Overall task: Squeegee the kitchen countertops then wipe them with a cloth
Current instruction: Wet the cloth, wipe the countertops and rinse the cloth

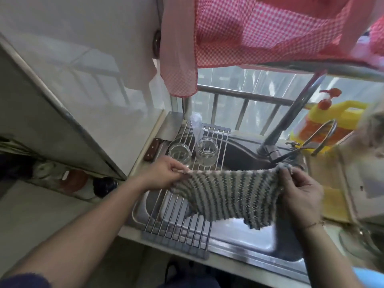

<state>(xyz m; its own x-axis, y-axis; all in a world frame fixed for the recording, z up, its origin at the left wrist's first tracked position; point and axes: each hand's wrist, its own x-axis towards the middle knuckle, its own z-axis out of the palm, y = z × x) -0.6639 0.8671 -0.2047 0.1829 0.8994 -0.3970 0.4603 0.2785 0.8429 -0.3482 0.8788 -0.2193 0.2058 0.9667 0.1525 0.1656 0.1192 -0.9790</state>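
Two hands, the left hand [166, 173] and right hand [301, 196], one striped cloth [226, 196], two glass jars [180, 155] [207, 151], one wire drying rack [178, 221], one cleaver [161, 138], one faucet [291, 119], one yellow pump bottle [332, 119], one red checked cloth [259, 32] overhead

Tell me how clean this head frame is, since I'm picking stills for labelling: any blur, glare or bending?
Head view: the striped cloth and both hands, left and right, are fairly sharp; the soap bottle at the right edge is smeared; daylight from the window is bright and hazy; the wide lens curves the sink rim and the edges.
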